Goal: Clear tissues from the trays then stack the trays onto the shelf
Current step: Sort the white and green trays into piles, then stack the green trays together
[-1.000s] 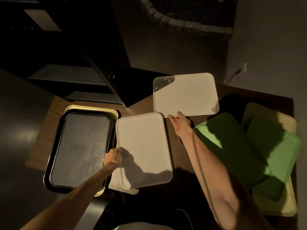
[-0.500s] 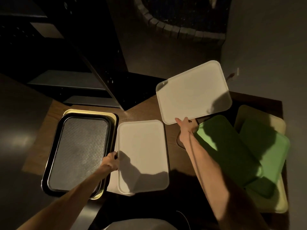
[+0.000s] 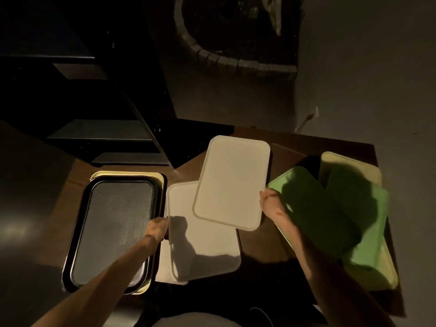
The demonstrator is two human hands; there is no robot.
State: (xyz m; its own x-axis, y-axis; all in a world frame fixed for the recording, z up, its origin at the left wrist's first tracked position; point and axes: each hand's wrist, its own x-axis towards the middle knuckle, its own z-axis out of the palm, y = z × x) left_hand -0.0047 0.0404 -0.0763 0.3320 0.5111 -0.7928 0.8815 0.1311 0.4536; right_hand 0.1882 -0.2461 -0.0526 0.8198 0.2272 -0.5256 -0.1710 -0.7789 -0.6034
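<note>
My right hand [image 3: 270, 201] grips the right edge of a white tray [image 3: 232, 182] held above the table, partly over a second white tray [image 3: 203, 246] that lies flat. My left hand [image 3: 157, 228] holds the left edge of that lower white tray. To the left, a black tray [image 3: 113, 230] sits on a yellow tray [image 3: 160, 182]. On the right, two green trays [image 3: 313, 208] lie over a yellow one [image 3: 370, 173]. A dark shelf unit [image 3: 101, 135] stands behind the table at the left. No tissues are visible.
The wooden table [image 3: 259, 244] shows bare between the white and green trays. A dark round brick-edged feature [image 3: 236, 60] lies on the floor beyond. A cable [image 3: 304, 122] runs to the wall at the back right. The room is dim.
My right hand has swung the lifted white tray leftward and turned it lengthwise, so it now overlaps the lower white tray. My left hand stays on the lower tray's edge.
</note>
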